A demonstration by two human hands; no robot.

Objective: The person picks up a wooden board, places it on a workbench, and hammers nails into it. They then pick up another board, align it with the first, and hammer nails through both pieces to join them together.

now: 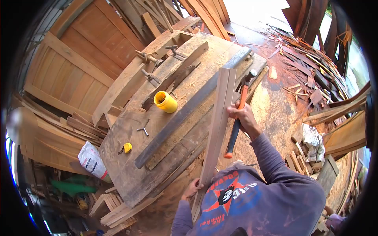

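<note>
Right hand [245, 117], wrapped round the hammer [243, 95], is holding it roughly parallel to the board [217, 122], whose near part the left hand [191, 188] is gripping.

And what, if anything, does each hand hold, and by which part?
The right hand holds the hammer by the middle of its handle; the left hand grips the wooden strip toward its near end.

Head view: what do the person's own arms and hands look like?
Long, faded purple-blue fabric sleeves run into a matching sweatshirt printed with a red star and red-and-white lettering. The left hand and right hand are both bare.
</note>
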